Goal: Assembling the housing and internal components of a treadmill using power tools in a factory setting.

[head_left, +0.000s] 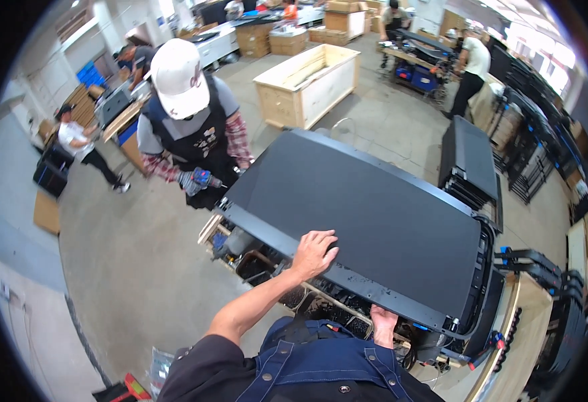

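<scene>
A long treadmill deck (pixel 388 221) with a dark belt and a grey side rail (pixel 354 281) lies in front of me on a wooden workbench. My left hand (pixel 314 255) rests on its near edge, fingers stretched over the rail and belt. At the near right, my right hand (pixel 383 320) reaches palm up under the rail; its fingers are hidden beneath it. Across the deck's far left corner, a co-worker in a white cap (pixel 180 77) holds a blue and red power drill (pixel 205 178) pointed at the deck's end.
Below the deck, the bench (pixel 317 291) carries tools and small parts. An open wooden crate (pixel 307 87) stands behind. Another dark deck (pixel 468 161) stands at the right, near black frames (pixel 528 161). A wooden box (pixel 511 335) is close on my right. Other people work farther back.
</scene>
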`<state>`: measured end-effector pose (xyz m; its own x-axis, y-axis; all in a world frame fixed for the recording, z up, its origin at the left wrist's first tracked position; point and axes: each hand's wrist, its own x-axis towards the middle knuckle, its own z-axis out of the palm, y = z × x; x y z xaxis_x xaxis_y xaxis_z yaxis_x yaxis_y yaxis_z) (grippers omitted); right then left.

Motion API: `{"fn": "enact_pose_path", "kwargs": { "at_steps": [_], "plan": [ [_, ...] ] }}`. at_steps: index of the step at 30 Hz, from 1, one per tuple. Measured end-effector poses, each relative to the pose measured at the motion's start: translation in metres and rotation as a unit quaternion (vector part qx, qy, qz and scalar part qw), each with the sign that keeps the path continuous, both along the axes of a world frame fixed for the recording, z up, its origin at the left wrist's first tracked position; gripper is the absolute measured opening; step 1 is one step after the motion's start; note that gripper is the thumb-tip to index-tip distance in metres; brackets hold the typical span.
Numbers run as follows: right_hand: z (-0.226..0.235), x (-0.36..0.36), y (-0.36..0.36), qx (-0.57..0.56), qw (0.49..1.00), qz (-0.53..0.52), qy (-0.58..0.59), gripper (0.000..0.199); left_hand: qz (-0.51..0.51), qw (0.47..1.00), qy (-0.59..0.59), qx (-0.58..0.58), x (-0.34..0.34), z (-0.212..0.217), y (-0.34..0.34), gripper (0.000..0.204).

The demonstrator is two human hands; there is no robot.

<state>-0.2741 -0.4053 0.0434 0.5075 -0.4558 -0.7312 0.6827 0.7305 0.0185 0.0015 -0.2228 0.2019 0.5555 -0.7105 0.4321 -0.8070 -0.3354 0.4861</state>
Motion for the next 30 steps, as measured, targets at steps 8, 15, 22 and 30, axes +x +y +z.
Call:
{"fn": "enact_pose_path", "kwargs": {
  "at_steps": [8,15,22,30],
  "plan": [
    [0.011,0.005,0.007,0.010,0.998,0.016,-0.066,0.017,0.139,0.988,-0.068,0.009,0.082,-0.018,0.040,0.033],
    [0.027,0.010,0.011,0.039,0.998,0.022,-0.034,0.012,0.158,0.986,-0.042,0.030,0.076,-0.018,0.039,0.033],
    [0.045,0.016,0.019,0.032,0.999,-0.006,-0.036,0.013,0.160,0.985,-0.054,0.035,0.079,-0.019,0.044,0.034],
    [0.018,0.014,0.015,-0.004,0.999,-0.019,-0.044,0.023,0.155,0.986,-0.043,0.051,0.078,-0.017,0.038,0.034]
  ]
}}
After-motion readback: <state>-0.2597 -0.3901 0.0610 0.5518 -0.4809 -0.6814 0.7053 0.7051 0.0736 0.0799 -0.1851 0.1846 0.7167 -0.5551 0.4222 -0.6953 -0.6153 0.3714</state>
